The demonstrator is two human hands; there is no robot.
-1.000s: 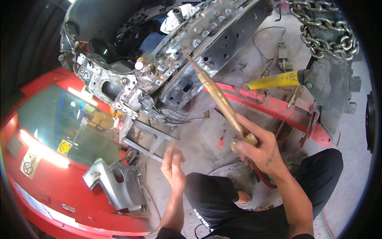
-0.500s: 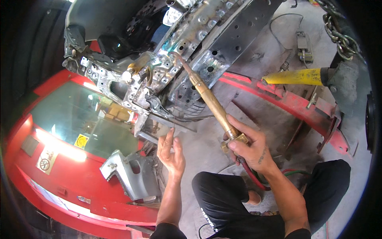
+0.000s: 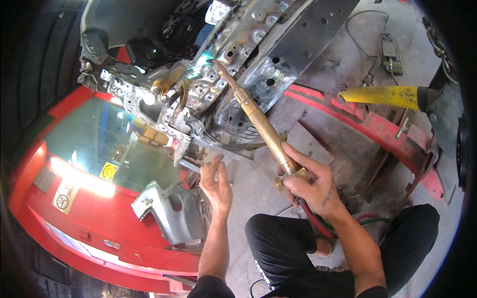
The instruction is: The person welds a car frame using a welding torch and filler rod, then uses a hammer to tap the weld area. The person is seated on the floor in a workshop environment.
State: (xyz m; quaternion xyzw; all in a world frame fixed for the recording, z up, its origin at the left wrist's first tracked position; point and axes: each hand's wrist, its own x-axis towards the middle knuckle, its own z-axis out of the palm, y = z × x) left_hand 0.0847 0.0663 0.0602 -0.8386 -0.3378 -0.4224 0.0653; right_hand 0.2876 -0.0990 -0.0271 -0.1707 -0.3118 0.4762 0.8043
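Note:
My right hand point(image 3: 314, 183) is wrapped around the rear of a brass gas torch point(image 3: 262, 126), near its valve knobs. Red and green hoses point(image 3: 318, 223) trail from it below my grip. The torch's bent tip points at a bare metal car-body rail point(image 3: 231, 52), where a blue-green glow shows beside it. Lower and to the left, my left hand point(image 3: 216, 186) is raised with its fingers pinched together. A very thin rod point(image 3: 229, 116) seems to run up from the fingertips toward the metal; it is faint and its far end is lost against the body.
Left lies a red car panel with a window point(image 3: 107, 144), a loose silver body part point(image 3: 171, 211) beside it. Right of the torch are a red steel beam point(image 3: 343, 116), a yellow cylinder point(image 3: 382, 97) and a hanging chain point(image 3: 437, 42). A foot pedal point(image 3: 391, 52) sits on the floor.
The view has shifted slightly, so the red beam and silver part appear farther right. The torch tip stays by the glowing spot. Both hands keep nearly the same pose.

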